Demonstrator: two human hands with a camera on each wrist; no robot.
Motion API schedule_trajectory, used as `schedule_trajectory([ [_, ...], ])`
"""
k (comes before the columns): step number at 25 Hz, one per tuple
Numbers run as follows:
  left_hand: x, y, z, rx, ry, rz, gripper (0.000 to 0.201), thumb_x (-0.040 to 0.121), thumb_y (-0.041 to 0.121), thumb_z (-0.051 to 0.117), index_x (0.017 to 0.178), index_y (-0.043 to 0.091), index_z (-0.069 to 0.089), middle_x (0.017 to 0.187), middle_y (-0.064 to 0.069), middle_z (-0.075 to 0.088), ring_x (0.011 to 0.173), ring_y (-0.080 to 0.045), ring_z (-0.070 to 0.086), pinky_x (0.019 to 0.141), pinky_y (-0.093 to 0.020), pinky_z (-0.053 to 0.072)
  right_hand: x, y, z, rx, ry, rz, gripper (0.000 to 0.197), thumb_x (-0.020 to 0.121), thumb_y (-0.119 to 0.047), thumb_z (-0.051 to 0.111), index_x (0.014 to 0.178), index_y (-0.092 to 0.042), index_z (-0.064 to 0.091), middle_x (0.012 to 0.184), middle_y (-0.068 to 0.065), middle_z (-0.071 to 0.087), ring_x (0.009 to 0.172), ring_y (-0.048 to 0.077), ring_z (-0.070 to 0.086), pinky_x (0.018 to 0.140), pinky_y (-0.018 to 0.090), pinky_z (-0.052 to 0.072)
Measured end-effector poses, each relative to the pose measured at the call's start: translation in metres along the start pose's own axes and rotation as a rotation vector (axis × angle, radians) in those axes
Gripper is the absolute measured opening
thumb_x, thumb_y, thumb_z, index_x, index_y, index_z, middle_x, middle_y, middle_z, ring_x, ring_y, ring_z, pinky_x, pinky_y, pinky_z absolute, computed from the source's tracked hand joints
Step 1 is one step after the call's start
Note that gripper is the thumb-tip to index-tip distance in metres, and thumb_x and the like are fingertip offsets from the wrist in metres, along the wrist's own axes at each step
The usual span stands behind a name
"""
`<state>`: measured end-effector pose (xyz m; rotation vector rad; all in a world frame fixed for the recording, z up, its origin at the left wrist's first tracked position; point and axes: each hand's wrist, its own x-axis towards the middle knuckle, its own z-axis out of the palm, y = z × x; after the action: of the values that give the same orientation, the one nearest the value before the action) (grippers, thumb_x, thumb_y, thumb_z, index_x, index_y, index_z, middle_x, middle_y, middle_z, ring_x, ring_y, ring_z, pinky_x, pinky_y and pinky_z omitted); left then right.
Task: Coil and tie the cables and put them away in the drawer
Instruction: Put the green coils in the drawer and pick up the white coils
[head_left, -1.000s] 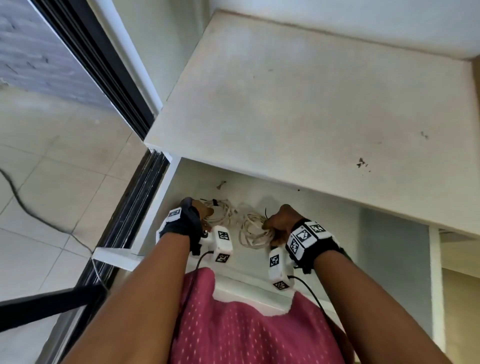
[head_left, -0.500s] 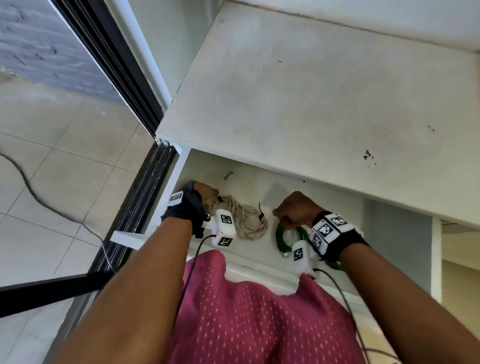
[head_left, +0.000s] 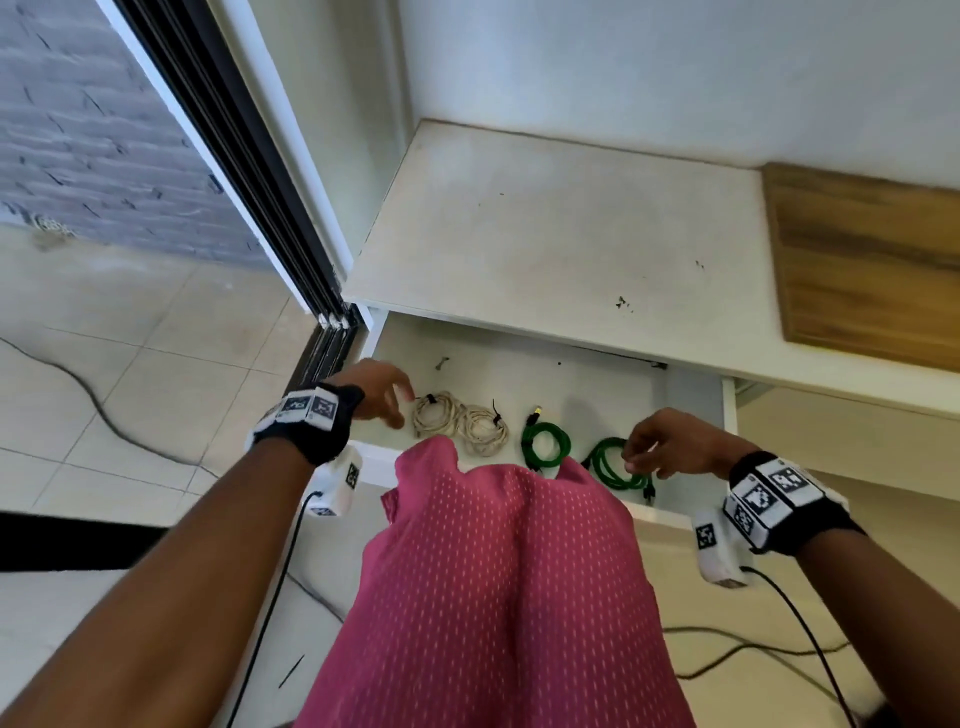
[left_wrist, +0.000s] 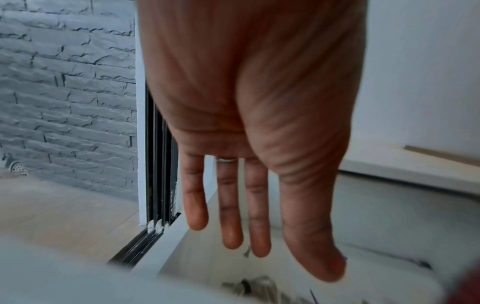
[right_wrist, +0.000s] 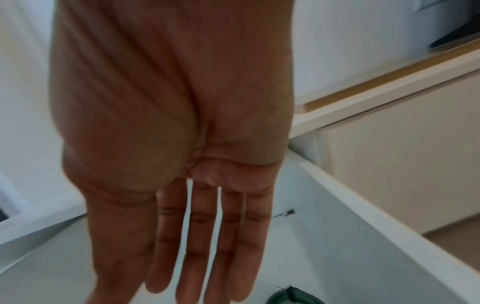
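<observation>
Four tied coils, two cream coils and two green coils, lie side by side in the open drawer, likely so none tangles. Both the left hand and right hand hover above them, fingers straight, slightly spread, holding nothing.

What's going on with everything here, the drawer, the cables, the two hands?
Drawer: pulled open.
Left beige cable: coiled, tied, lying in the drawer.
Right beige cable: coiled, tied, touching the first.
Left green cable: coiled, in the drawer.
Right green cable: coiled, in the drawer.
Left hand: open, holding nothing.
Right hand: open, holding nothing.
</observation>
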<state>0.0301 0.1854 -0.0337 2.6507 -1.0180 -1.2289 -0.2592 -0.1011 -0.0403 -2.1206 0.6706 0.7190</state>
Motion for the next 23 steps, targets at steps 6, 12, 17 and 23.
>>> schedule_trajectory([
  [6,-0.037,-0.014,0.059,0.146,0.008,0.044,0.05,0.085,0.011,0.069,0.132,0.026,0.057,0.131,-0.006,0.061,0.119,-0.023,0.056,0.1,-0.037,0.044,-0.063,0.053,0.046,0.123,0.05,-0.041,0.031,0.075,-0.014,0.079,0.103,-0.022,0.07,0.098,-0.009,0.071,0.094,0.006,0.064,0.08,0.022,0.048],
  [12,-0.032,-0.016,0.077,0.249,0.125,0.032,0.042,0.096,0.015,0.05,0.134,0.033,0.051,0.122,0.0,0.065,0.12,-0.024,0.052,0.106,-0.037,0.024,-0.066,0.062,0.061,0.198,0.309,-0.061,0.034,0.072,-0.003,0.079,0.103,-0.016,0.074,0.096,-0.003,0.072,0.086,0.001,0.061,0.076,0.015,0.042],
  [17,-0.01,-0.01,0.078,0.356,0.237,-0.003,0.036,0.093,0.008,0.044,0.121,0.027,0.054,0.115,-0.002,0.061,0.119,-0.029,0.046,0.109,-0.045,0.018,-0.054,0.06,0.05,0.228,0.406,-0.032,0.032,0.069,-0.004,0.08,0.1,-0.013,0.075,0.095,0.003,0.073,0.092,0.016,0.062,0.082,0.026,0.041],
  [23,0.029,-0.005,0.087,0.317,0.625,0.039,0.052,0.083,-0.002,0.053,0.132,0.014,0.042,0.132,-0.025,0.042,0.124,-0.047,0.041,0.113,-0.061,0.016,-0.02,0.057,0.021,0.037,0.587,0.021,0.034,0.061,-0.012,0.086,0.094,-0.013,0.077,0.097,0.008,0.067,0.098,0.031,0.056,0.082,0.037,0.042],
])
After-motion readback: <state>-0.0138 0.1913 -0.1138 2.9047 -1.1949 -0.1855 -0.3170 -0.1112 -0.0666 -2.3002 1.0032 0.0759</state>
